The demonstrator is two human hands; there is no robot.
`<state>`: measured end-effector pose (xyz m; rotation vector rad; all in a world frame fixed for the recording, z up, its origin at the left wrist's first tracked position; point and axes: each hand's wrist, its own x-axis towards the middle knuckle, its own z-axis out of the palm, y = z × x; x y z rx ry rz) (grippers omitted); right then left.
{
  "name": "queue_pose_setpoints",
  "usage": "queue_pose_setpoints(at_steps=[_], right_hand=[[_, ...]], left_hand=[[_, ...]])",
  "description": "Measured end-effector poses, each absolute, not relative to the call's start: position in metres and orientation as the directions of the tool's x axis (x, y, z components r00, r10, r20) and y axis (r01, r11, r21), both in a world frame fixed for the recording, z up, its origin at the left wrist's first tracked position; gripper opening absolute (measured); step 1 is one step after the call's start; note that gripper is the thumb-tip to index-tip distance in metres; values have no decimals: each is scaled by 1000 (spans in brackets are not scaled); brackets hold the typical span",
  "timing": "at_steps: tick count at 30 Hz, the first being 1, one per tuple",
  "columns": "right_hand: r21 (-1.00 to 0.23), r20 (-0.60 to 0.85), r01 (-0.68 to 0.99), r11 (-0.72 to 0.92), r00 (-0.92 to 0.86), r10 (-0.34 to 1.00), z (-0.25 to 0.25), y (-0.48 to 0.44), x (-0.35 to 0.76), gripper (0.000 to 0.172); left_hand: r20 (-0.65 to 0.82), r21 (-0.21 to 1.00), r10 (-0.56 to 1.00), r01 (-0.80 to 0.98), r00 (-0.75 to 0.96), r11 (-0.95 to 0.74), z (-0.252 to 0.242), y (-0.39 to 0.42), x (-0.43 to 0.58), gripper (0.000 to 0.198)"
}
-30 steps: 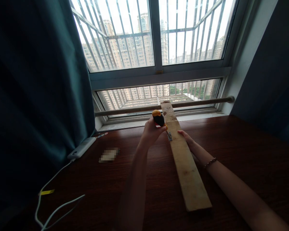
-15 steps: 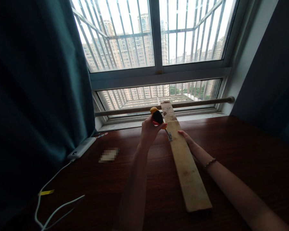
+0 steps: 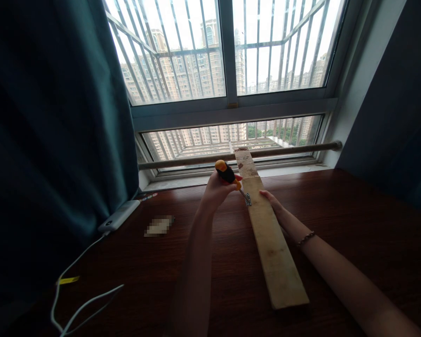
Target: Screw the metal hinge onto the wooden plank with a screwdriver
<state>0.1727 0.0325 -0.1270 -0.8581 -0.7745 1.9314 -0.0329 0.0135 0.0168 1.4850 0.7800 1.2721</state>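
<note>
My left hand is closed round a screwdriver with a yellow and black handle. The screwdriver is tilted, its shaft pointing down to the right. Its tip meets a small metal piece, which looks like a hinge, on the left edge of a long wooden board. With the thumb on top, my right hand grips the board's right edge; its other fingers are hidden behind the wood. Bark-like rough patches mark the board's far end.
The board lies on a dark reddish-brown tabletop. A metal rail crosses before the window at the far end. On the left are a white power bank with a white cable, a blurred small item and a dark teal curtain.
My left hand and the screwdriver handle have swung slightly left and down, so the screwdriver leans more. The tip stays at the hinge. My right hand and the board have not moved.
</note>
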Motion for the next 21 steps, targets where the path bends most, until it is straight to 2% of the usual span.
queue_pose_setpoints(at_steps=[5,10,14,21], right_hand=[[-776,-273,-453,-440,-389,880,-130,35,175,52],[-774,-278,-447,-449,-398,874,-127,35,174,52],[-773,-294,-429,-468,-411,863,-119,29,172,52],[-785,-316,-404,-470,-391,864,-117,28,175,49]], left_hand=[[359,932,903,-145,236,-332,20,12,-36,47],[417,908,906,-84,74,-411,23,13,-42,46],[411,912,911,3,-24,-411,27,10,-51,48],[368,930,930,33,-23,-367,39,-10,-68,52]])
